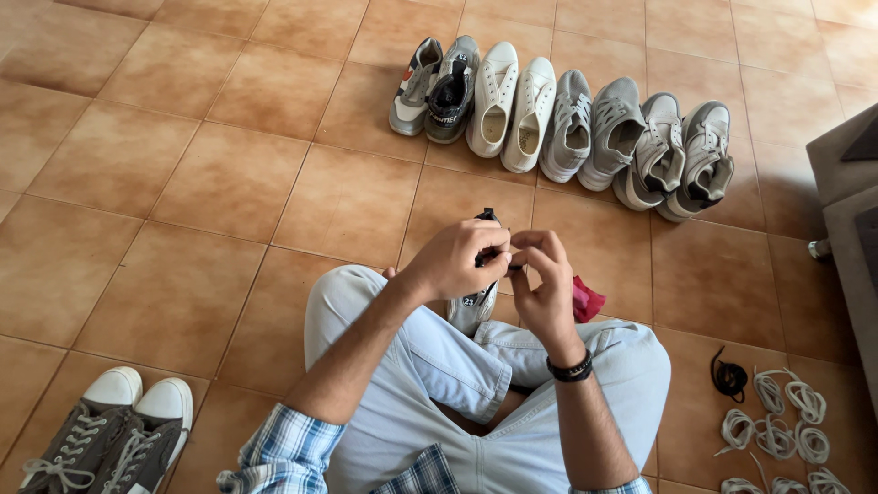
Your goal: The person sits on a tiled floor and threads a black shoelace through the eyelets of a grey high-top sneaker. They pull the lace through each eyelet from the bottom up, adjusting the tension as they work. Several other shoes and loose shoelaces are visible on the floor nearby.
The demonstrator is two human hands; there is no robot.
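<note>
I sit cross-legged on a tiled floor in light jeans. My left hand (455, 259) and my right hand (541, 284) meet in front of me over a grey and white sneaker (471, 309) that rests on my lap. Both hands pinch a black shoelace (487, 220) at the top of that sneaker. A black band circles my right wrist. A red cloth (585, 299) lies just right of my right hand, partly hidden by it.
A row of several sneakers (567, 123), grey and white, lines the floor ahead. A grey lace-up pair (105, 439) with white toes stands at my lower left. Coiled white laces (777, 425) and one black lace (729, 377) lie at my right. A grey furniture edge (851, 210) is far right.
</note>
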